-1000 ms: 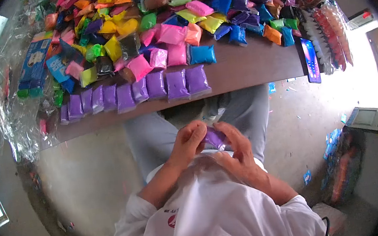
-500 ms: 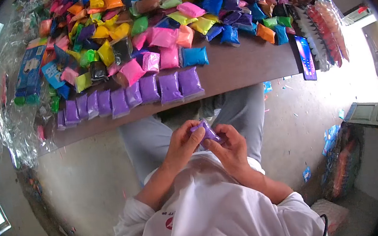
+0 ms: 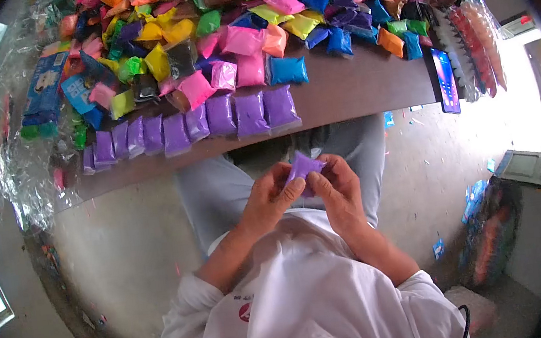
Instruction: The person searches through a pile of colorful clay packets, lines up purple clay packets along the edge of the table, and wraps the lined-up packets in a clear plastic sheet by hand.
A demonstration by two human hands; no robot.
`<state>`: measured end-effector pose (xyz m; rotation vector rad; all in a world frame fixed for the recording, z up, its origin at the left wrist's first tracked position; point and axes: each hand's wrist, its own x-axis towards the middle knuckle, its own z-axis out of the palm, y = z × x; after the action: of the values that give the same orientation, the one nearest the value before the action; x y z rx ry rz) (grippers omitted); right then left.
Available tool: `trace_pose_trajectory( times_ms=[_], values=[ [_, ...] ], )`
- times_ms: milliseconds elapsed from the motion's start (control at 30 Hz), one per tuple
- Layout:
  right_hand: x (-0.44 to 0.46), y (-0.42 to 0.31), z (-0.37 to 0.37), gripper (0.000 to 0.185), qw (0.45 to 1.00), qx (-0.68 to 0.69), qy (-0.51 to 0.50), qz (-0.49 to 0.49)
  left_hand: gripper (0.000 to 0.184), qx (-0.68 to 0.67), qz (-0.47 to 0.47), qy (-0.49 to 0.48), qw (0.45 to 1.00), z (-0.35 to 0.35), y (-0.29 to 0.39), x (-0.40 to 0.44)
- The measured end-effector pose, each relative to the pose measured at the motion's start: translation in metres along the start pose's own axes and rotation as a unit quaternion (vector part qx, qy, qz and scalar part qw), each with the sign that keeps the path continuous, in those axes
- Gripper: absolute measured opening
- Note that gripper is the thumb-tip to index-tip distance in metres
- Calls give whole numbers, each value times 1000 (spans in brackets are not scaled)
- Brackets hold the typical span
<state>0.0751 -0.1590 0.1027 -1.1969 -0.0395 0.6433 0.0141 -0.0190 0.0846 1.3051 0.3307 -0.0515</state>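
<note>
Our hands [image 3: 268, 199]: fingers closed, both pinching one purple-filled packet [image 3: 305, 167] | purple packet row [image 3: 250, 114]: along near edge of tabletop [image 3: 368, 88] | multicoloured packets [image 3: 244, 40]: heaped beyond

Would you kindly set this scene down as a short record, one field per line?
Left hand: holding the purple packet, thumb on it
Right hand: holding the same packet, thumb on it
Packet position: off the table, in front of the body
Near table edge: row of purple packets
Behind the row: heap of many-coloured packets
Table's right side: phone, screen lit
</note>
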Motion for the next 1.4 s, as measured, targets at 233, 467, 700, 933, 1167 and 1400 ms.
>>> trace_pose_trajectory(
  times_ms=[233, 467, 700, 933, 1167, 1400],
  values=[
    [6, 0, -11, 25, 1000, 10, -18, 24, 32, 54, -21, 14, 998, -1, 0, -6],
    [7, -5, -9, 40, 998, -44, -35, 40, 33, 111, 13, -3, 994, 2, 5, -5],
    [6, -4, -9, 34, 997, -56, -14, 45, 36, 52, -30, 12, 998, 4, 5, -6],
    [9, -4, -15, 36, 994, 79, -18, 75, 33, -3, -74, 14, 997, 2, 4, -3],
    [13, -7, -16, 34, 993, 37, -48, 100, 30, 9, -64, 1, 998, 4, 9, -4],
    [11, -5, -12, 28, 996, -72, -48, 20, 33, 65, -53, -2, 996, -2, 1, -5]
  ],
)
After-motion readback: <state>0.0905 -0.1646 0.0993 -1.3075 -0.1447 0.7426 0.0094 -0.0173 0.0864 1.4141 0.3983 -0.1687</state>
